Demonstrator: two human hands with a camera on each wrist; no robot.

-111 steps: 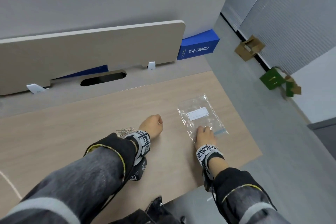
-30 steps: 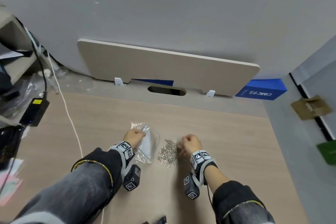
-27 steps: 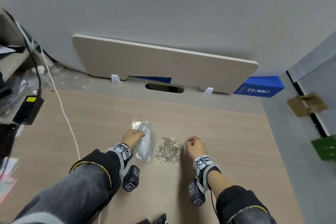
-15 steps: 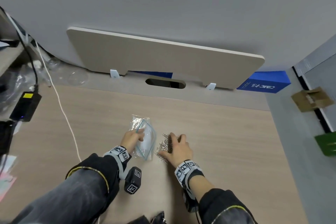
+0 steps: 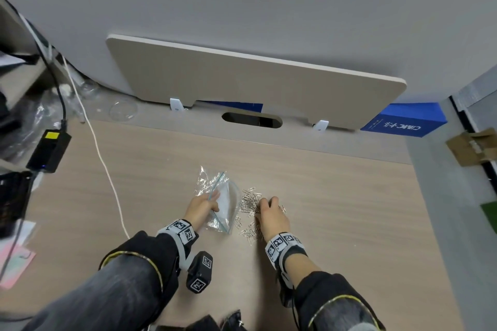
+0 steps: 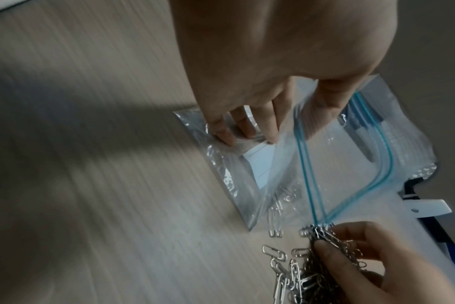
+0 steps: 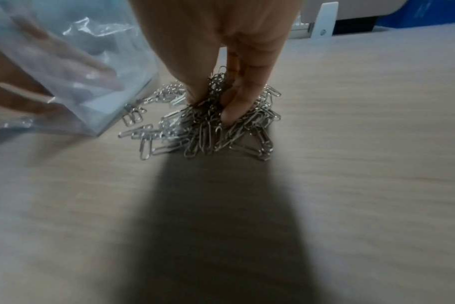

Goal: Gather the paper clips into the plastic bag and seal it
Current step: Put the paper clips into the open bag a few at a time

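A clear plastic bag (image 5: 224, 204) with a blue zip strip lies on the wooden desk, its mouth held open toward the right. My left hand (image 5: 201, 208) grips the bag's upper lip, thumb on the zip strip (image 6: 305, 164) and fingers (image 6: 247, 127) on the plastic. A few clips lie inside the bag (image 6: 278, 205). Just right of the mouth lies a pile of silver paper clips (image 5: 250, 204). My right hand (image 5: 271, 215) digs into the pile, thumb and fingers (image 7: 237, 102) pinching a clump of clips (image 7: 210, 115).
A white cable (image 5: 107, 174) runs across the desk left of the bag. A black power adapter (image 5: 49, 150) sits at the far left edge. A beige divider panel (image 5: 255, 80) stands at the back, with a blue box (image 5: 403, 121) behind it.
The bag went from my right hand on the right to my left hand beside the clip pile. In the last second my right hand moved left onto the pile and closed its fingers in the clips.
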